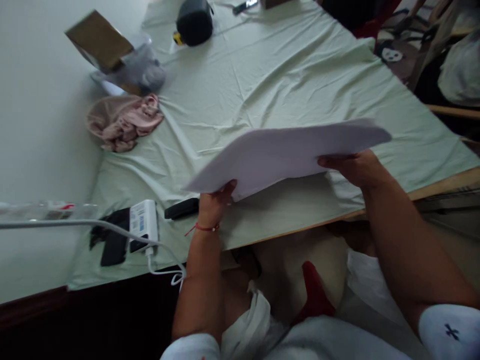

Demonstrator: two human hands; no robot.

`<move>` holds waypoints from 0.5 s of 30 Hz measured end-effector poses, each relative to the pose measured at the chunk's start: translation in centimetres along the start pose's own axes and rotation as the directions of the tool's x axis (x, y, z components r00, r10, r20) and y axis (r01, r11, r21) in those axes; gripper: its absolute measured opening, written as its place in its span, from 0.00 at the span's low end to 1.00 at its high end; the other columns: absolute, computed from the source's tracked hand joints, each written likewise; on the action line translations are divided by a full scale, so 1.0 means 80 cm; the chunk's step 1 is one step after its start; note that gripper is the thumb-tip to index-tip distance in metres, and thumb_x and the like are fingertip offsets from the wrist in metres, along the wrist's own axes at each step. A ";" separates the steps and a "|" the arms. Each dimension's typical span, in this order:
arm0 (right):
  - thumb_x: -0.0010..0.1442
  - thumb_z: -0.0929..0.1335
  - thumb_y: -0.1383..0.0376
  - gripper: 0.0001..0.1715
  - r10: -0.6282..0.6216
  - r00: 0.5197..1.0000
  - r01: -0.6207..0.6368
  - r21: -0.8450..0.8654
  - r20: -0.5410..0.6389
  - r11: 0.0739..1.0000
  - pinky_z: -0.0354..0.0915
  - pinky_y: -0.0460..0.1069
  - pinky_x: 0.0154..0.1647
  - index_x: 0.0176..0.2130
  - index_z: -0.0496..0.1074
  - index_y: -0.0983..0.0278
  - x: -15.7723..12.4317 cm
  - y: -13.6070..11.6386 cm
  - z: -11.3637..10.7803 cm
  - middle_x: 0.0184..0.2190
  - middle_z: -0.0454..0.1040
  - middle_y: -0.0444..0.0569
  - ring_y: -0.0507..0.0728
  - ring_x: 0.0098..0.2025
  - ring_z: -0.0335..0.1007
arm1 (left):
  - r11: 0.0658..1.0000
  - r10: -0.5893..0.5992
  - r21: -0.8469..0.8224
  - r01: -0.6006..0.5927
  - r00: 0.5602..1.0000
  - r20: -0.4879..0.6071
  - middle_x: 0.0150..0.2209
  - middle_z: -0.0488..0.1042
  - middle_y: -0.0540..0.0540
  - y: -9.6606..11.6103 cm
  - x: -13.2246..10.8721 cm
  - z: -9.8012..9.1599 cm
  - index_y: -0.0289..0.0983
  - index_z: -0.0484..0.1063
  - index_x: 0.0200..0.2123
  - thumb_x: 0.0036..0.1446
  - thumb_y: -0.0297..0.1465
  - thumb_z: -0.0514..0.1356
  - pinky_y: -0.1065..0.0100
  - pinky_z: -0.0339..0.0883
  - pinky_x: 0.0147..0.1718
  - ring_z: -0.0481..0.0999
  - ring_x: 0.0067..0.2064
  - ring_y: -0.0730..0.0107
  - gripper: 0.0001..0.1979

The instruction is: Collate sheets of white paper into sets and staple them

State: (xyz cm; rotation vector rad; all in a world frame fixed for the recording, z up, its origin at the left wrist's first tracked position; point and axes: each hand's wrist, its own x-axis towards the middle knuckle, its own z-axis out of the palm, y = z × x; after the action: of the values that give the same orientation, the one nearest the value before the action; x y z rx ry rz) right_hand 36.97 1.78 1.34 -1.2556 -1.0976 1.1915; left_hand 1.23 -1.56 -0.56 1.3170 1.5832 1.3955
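Observation:
A wide, pale sheet of paper [277, 155], perhaps several sheets together, is held between my two hands above the near part of the table. My left hand [217, 200] grips its lower left edge with the thumb on top; a red string bracelet is on that wrist. My right hand [356, 167] pinches the right part of the near edge, thumb on top and fingers hidden underneath. The paper bows and its far edge is slightly blurred. Under it, by my right hand, part of another white sheet [343, 190] shows on the cloth.
A pale green cloth [262, 75] covers the table. On the left are a white power strip [144, 222] with a cable, a dark phone [115, 245], a black object [182, 208] and a crumpled pink cloth [131, 122]. Farther back stand a cardboard box [99, 40] and a black case [195, 22].

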 end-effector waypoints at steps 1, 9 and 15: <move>0.42 0.86 0.63 0.25 -0.009 1.000 0.009 0.009 0.017 1.000 0.78 0.56 0.57 0.39 0.80 0.58 -0.001 -0.001 0.000 0.45 0.84 0.44 0.61 0.52 0.80 | 0.999 -0.009 -0.043 0.009 1.000 0.006 0.38 0.85 0.42 0.002 -0.001 0.000 0.36 0.83 0.36 0.44 0.39 0.78 0.56 0.74 0.60 0.82 0.50 0.55 0.18; 0.43 0.85 0.63 0.23 -0.011 0.998 0.011 0.007 0.060 1.000 0.77 0.58 0.59 0.38 0.80 0.58 -0.001 -0.008 0.004 0.44 0.85 0.46 0.62 0.52 0.80 | 0.999 0.035 0.012 -0.036 0.995 0.095 0.38 0.84 0.45 0.002 -0.006 -0.014 0.42 0.83 0.37 0.45 0.42 0.78 0.54 0.77 0.56 0.83 0.46 0.55 0.17; 0.46 0.83 0.61 0.19 0.006 0.996 0.011 -0.193 0.087 0.981 0.77 0.59 0.58 0.36 0.79 0.58 0.000 -0.012 0.010 0.42 0.84 0.48 0.65 0.51 0.80 | 0.960 0.055 0.266 -0.086 0.991 0.122 0.36 0.84 0.45 -0.001 0.000 -0.016 0.43 0.82 0.35 0.49 0.44 0.75 0.52 0.76 0.57 0.82 0.48 0.50 0.15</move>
State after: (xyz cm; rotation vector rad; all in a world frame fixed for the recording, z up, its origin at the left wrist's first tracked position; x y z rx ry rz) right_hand 36.23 1.89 2.33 -1.3597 -1.3044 1.1684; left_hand 0.00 -1.96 -0.36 1.5976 1.7081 1.1511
